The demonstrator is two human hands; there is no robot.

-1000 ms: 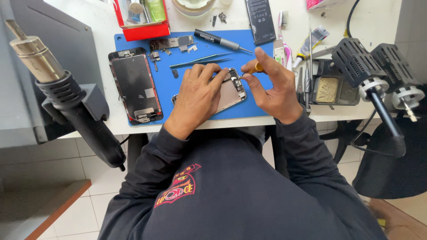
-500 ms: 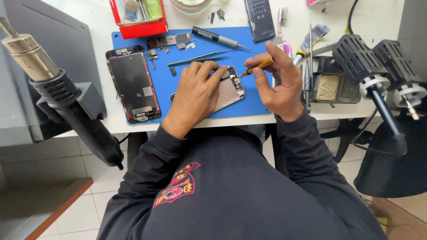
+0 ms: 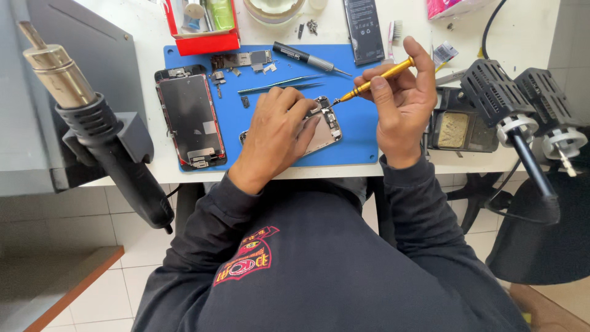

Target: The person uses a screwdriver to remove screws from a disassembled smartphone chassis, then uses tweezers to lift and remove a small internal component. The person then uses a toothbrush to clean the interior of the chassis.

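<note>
My left hand (image 3: 279, 132) lies flat on an opened phone body (image 3: 326, 126) on the blue work mat (image 3: 356, 144), pinning it down. My right hand (image 3: 402, 101) grips a thin yellow-handled screwdriver (image 3: 375, 80), its tip touching the top end of the phone body near my left fingertips. A detached phone screen (image 3: 190, 117) lies face down at the mat's left. Tweezers (image 3: 279, 85) and a black screwdriver (image 3: 307, 58) rest on the mat above my left hand.
A hot-air gun (image 3: 92, 123) stands in a holder at the left. A red parts tray (image 3: 203, 24), a phone battery (image 3: 362, 27) and a toothbrush (image 3: 393, 34) sit at the back. A brass tip-cleaner box (image 3: 455, 129) and two black lamp heads (image 3: 522, 98) are on the right.
My right hand has lifted and tilted the screwdriver so its handle points up and right. The left hand stays on the phone body.
</note>
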